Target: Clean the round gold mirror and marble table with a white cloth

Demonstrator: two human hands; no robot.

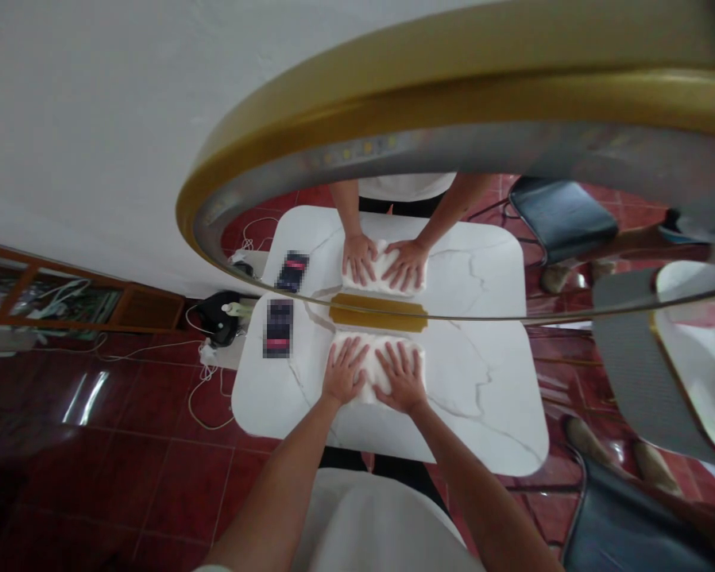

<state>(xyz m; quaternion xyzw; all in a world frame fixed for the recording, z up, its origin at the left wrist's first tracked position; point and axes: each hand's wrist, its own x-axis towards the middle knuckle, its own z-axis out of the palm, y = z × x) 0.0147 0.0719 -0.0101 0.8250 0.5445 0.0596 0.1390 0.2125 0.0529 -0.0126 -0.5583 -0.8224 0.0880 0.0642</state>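
A soft white folded cloth, perhaps a towel (370,391), lies on a white marble-patterned table (488,413). My left hand (344,372) rests flat on its left part with the fingers spread. On its right part my right hand (402,377) lies palm down, fingers likewise apart. Both hands press on top of the cloth and neither grips it. The mirror beyond shows a reflection of the same hands and cloth.
A large round mirror with a gold frame (357,95) stands at the table's back, on a gold base (378,312). A blurred-out dark item (278,328) lies at the left. A black chair (631,516) and another person's feet (655,469) are at the right. Cables (208,389) hang left.
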